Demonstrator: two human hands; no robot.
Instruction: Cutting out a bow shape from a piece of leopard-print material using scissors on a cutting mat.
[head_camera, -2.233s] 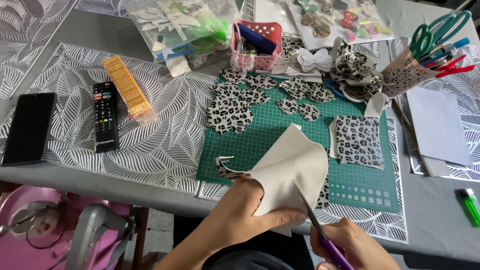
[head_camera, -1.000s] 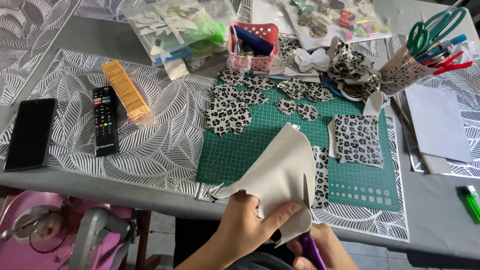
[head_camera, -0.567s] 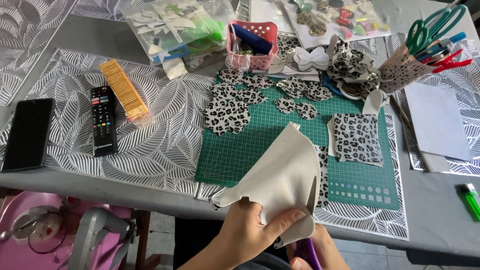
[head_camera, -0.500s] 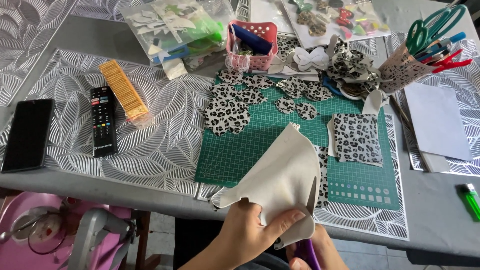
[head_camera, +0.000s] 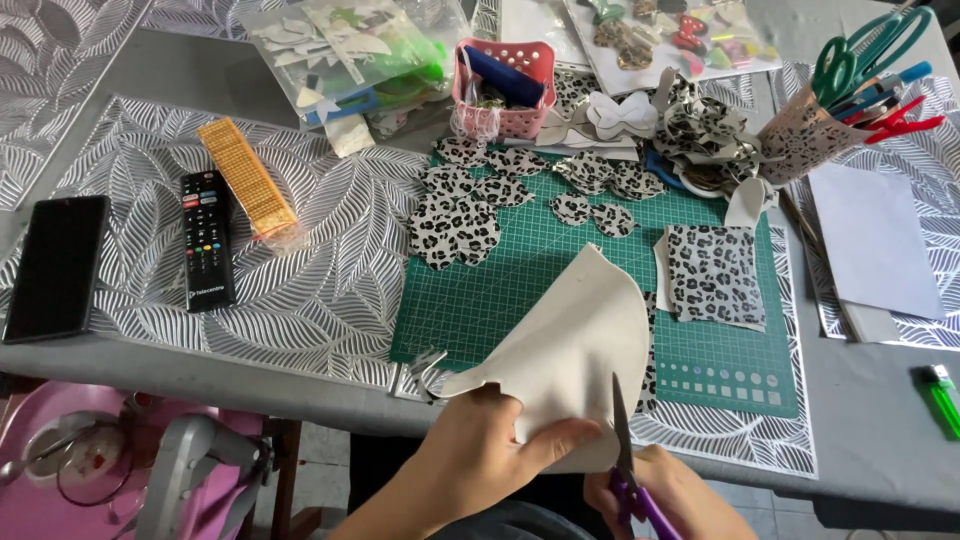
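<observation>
My left hand (head_camera: 478, 462) grips a large cream sheet of fabric (head_camera: 566, 350), its plain back facing me, held up over the near edge of the green cutting mat (head_camera: 520, 290). My right hand (head_camera: 672, 495) is shut on purple-handled scissors (head_camera: 624, 460), whose blades point up into the sheet's lower right edge. Several cut leopard-print pieces (head_camera: 456, 215) lie on the mat's far left. A square leopard-print piece (head_camera: 714, 274) lies at the mat's right.
A pink basket (head_camera: 503, 88), a plastic bag of cut shapes (head_camera: 345, 50) and a patterned cup of scissors and pens (head_camera: 806, 130) stand at the back. A remote (head_camera: 207, 239), a gold strip (head_camera: 246, 180) and a phone (head_camera: 56, 266) lie left. White paper (head_camera: 872, 240) and a green lighter (head_camera: 940, 398) lie right.
Both hands have shifted slightly along the sheet as the scissors work along its lower right edge. The sheet has turned a little; nothing else on the table has moved.
</observation>
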